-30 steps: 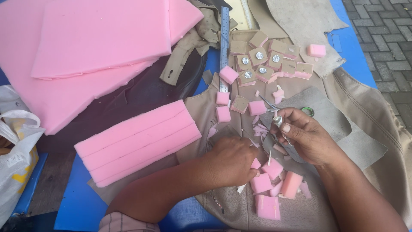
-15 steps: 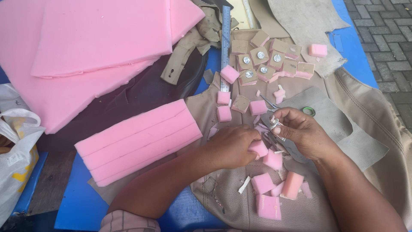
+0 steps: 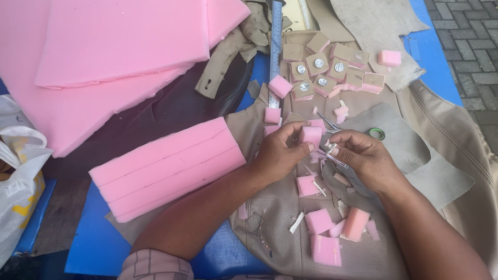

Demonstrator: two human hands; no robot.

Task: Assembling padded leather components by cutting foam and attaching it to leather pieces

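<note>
One head-worn camera looks steeply down, close over the blue table point(image 3: 93, 243).

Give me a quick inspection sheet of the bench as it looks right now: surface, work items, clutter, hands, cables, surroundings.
Surface: blue table, mostly covered by beige leather-like sheet.
Job's things: small pink foam cube held up between both hands; scissors in the right hand.
Clutter: loose foam offcuts near the wrists; stacked foam strips; large foam sheets; covered squares with metal buttons; steel ruler; green ring.
Hands: left hand pinches the cube with its fingers; right hand grips the scissors.
Cables: nothing seen.
Surroundings: paved ground on the right; white plastic bag on the left.
</note>
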